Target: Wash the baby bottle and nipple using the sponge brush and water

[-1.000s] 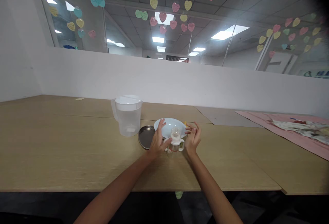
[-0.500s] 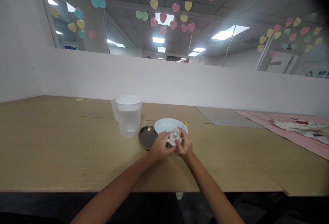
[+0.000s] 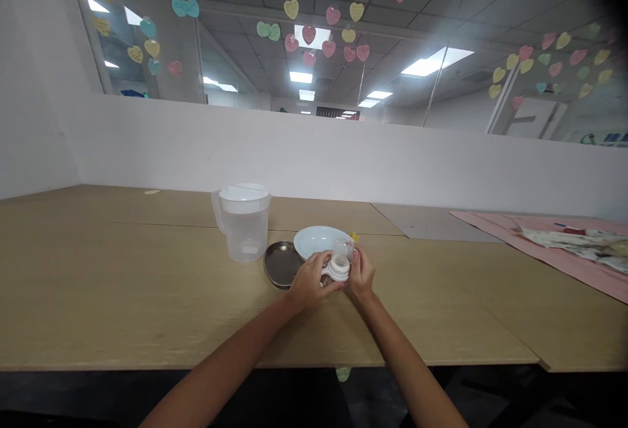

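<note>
Between my two hands is a baby bottle with a white collar, a side handle and a clear dome cap. My left hand is closed on its left side, around the handle. On the other side, my right hand has its fingers closed against the collar and cap. The lower part of the bottle is mostly hidden by my hands. Just behind it lies a pale blue-white bowl. A round dark metal dish sits left of my left hand.
A clear plastic pitcher with a white lid stands at the left of the dish. Something small and yellow shows behind the bowl. On the far right, a pink cloth carries crumpled white material. A white wall rises behind the table.
The bottle has shifted slightly right and tilted, so its cap and collar show more from the side. My right hand has moved from the front of the collar round to its right side.
</note>
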Available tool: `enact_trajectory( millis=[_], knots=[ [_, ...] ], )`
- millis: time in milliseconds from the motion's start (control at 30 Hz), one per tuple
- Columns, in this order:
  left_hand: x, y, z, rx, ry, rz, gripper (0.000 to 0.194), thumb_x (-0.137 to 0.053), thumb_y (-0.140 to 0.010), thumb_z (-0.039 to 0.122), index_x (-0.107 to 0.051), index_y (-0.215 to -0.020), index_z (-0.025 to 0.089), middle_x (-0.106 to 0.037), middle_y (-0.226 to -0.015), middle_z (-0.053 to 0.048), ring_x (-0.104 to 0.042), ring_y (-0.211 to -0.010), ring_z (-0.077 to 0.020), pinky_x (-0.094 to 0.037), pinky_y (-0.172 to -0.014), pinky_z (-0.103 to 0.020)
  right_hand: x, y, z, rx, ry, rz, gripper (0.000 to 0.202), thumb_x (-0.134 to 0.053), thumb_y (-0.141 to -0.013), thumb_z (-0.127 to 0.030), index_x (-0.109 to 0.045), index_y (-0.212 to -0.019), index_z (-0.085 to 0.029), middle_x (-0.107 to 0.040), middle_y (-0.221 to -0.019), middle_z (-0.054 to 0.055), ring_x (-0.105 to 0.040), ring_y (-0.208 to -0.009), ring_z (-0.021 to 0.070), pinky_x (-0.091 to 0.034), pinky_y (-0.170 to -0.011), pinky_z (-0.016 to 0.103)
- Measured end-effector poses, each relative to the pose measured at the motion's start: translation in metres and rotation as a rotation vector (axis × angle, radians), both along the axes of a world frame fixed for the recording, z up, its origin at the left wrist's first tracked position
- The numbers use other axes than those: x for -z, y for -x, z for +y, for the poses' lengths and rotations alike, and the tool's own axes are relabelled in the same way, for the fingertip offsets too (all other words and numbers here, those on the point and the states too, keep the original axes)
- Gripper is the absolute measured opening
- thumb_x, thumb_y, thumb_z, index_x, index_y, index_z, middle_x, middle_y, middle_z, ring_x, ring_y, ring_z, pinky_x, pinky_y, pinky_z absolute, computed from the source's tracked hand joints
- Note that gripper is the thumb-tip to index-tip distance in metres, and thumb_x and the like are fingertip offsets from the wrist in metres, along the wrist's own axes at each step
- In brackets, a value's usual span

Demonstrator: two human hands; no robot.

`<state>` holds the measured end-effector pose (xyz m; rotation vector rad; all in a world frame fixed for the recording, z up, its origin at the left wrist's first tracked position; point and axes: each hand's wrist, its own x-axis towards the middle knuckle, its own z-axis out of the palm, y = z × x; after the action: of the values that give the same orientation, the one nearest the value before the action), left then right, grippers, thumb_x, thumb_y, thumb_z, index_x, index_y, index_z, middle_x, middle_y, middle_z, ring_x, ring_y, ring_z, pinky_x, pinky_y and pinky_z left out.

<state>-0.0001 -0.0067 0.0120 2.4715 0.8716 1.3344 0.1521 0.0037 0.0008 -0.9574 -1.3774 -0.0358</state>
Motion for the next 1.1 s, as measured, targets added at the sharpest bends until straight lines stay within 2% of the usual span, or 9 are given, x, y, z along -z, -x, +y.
enact_trajectory(
  millis=[100, 167, 267, 400, 633, 767, 867, 1033, 1100],
  knots=[
    [-0.001, 0.002, 0.001, -0.005, 0.006, 0.008, 0.053, -0.060, -0.072, 0.041, -0.041, -0.116, 0.018, -0.055, -0.108, -0.009, -0.052, -0.099, -0.0221, -0.042, -0.085, -0.036, 0.000, -0.002, -0.003, 0.024, 0.002, -0.154, 0.036, -0.037, -0.085, -0.034, -0.054, -0.109, -0.014, -0.063, -0.072, 0.004, -0.057, -0.057, 0.0133, -0.047, -0.057, 0.025],
    [-0.001, 0.003, 0.002, -0.025, -0.011, 0.026, 0.044, -0.058, -0.074, 0.041, -0.046, -0.109, 0.017, -0.057, -0.100, -0.008, -0.052, -0.093, -0.0215, -0.043, -0.081, -0.035, 0.000, -0.002, -0.005, 0.027, -0.026, -0.250, 0.041, -0.039, -0.084, -0.031, -0.047, -0.120, -0.013, -0.064, -0.079, 0.005, -0.058, -0.059, 0.0132, -0.048, -0.059, 0.027],
    [0.000, 0.002, 0.003, -0.051, -0.053, 0.054, 0.034, -0.055, -0.075, 0.041, -0.050, -0.099, 0.017, -0.057, -0.093, -0.007, -0.052, -0.089, -0.0211, -0.044, -0.078, -0.034, 0.003, -0.001, -0.003, 0.034, -0.124, -0.330, 0.045, -0.043, -0.082, -0.029, -0.041, -0.125, -0.015, -0.062, -0.100, 0.010, -0.062, -0.075, 0.0162, -0.051, -0.066, 0.030],
    [0.001, 0.001, 0.004, -0.054, -0.089, 0.070, 0.030, -0.053, -0.077, 0.037, -0.051, -0.098, 0.017, -0.057, -0.093, -0.007, -0.052, -0.088, -0.0207, -0.044, -0.078, -0.034, 0.007, 0.000, 0.002, 0.048, -0.277, -0.343, 0.038, -0.043, -0.082, -0.027, -0.044, -0.119, -0.017, -0.060, -0.107, 0.012, -0.058, -0.097, 0.0219, -0.051, -0.077, 0.040],
    [0.000, 0.002, 0.003, -0.023, -0.080, 0.053, 0.046, -0.054, -0.077, 0.039, -0.044, -0.117, 0.018, -0.056, -0.106, -0.009, -0.051, -0.099, -0.0221, -0.042, -0.086, -0.037, -0.002, 0.001, 0.006, -0.023, -0.495, -0.290, 0.043, -0.044, -0.081, -0.017, -0.031, -0.121, -0.029, -0.041, -0.129, 0.010, -0.044, -0.117, 0.0226, -0.044, -0.087, 0.051],
    [-0.003, 0.001, 0.002, -0.012, -0.058, 0.053, 0.048, -0.054, -0.077, 0.040, -0.044, -0.118, 0.018, -0.056, -0.109, -0.009, -0.050, -0.100, -0.0218, -0.041, -0.087, -0.036, 0.003, 0.006, 0.007, 0.001, -0.417, -0.176, 0.042, -0.040, -0.084, -0.020, -0.028, -0.123, -0.026, -0.040, -0.129, 0.013, -0.041, -0.120, 0.0232, -0.041, -0.090, 0.052],
    [-0.003, 0.001, 0.001, -0.013, -0.054, 0.060, 0.047, -0.054, -0.077, 0.041, -0.045, -0.117, 0.017, -0.056, -0.108, -0.009, -0.050, -0.099, -0.0215, -0.041, -0.087, -0.036, 0.005, 0.012, 0.009, -0.004, -0.361, -0.035, 0.039, -0.040, -0.085, -0.026, -0.031, -0.122, -0.021, -0.043, -0.126, 0.015, -0.045, -0.116, 0.0231, -0.041, -0.091, 0.049],
    [-0.003, 0.000, 0.001, -0.045, -0.041, 0.072, 0.047, -0.055, -0.076, 0.044, -0.047, -0.113, 0.016, -0.057, -0.105, -0.010, -0.051, -0.098, -0.0225, -0.042, -0.085, -0.036, -0.013, 0.013, 0.008, 0.084, -0.273, 0.420, 0.041, -0.041, -0.086, -0.032, -0.031, -0.123, -0.017, -0.045, -0.121, 0.017, -0.055, -0.101, 0.0181, -0.045, -0.086, 0.037],
    [-0.003, 0.000, 0.001, -0.049, -0.038, 0.072, 0.048, -0.055, -0.075, 0.044, -0.047, -0.113, 0.016, -0.057, -0.105, -0.010, -0.051, -0.098, -0.0225, -0.042, -0.085, -0.036, -0.018, 0.007, 0.009, 0.116, -0.209, 0.520, 0.043, -0.042, -0.084, -0.034, -0.034, -0.123, -0.016, -0.047, -0.119, 0.016, -0.056, -0.098, 0.0170, -0.045, -0.085, 0.034]
  ],
)
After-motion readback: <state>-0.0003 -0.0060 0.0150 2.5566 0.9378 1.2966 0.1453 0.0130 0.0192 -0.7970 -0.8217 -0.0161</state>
